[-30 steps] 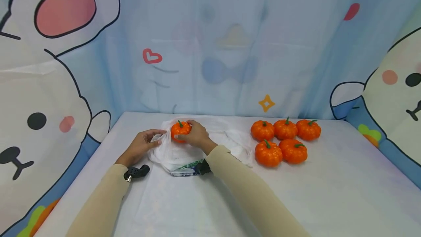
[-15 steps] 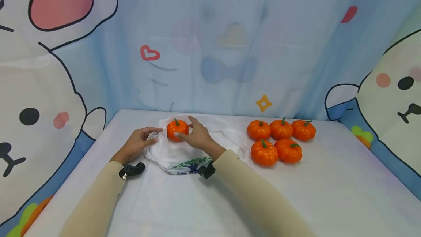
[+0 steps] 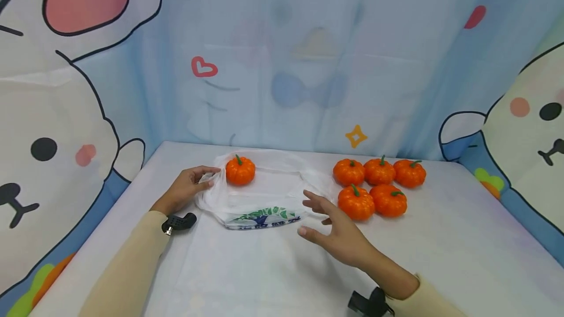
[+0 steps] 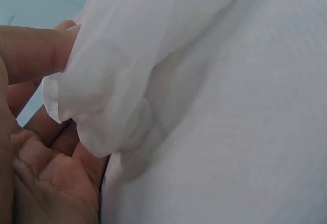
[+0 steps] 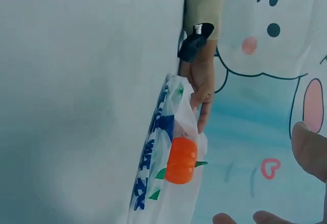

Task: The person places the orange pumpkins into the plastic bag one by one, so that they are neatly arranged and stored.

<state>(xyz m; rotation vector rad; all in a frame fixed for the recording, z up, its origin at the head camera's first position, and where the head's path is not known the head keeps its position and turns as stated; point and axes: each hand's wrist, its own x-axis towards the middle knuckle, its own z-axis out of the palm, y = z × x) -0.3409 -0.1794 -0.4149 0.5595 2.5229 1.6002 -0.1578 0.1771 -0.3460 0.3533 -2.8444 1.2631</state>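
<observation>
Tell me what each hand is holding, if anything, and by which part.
The left hand pinches the white plastic bag by its bunched left edge. The right hand holds nothing.

This is a small curtained booth, set up like a filming corner; whether it stands in a home, a lab or an office cannot be told. A pale blue curtain [image 3: 286, 9], printed with big cartoon animals [image 3: 66, 106], a red heart [image 3: 204, 67] and a yellow star [image 3: 356, 136], hangs behind a white table [image 3: 246, 278] and wraps round both sides, hiding the room beyond. Small black cameras [image 3: 181, 222] sit on the person's wrists.
</observation>
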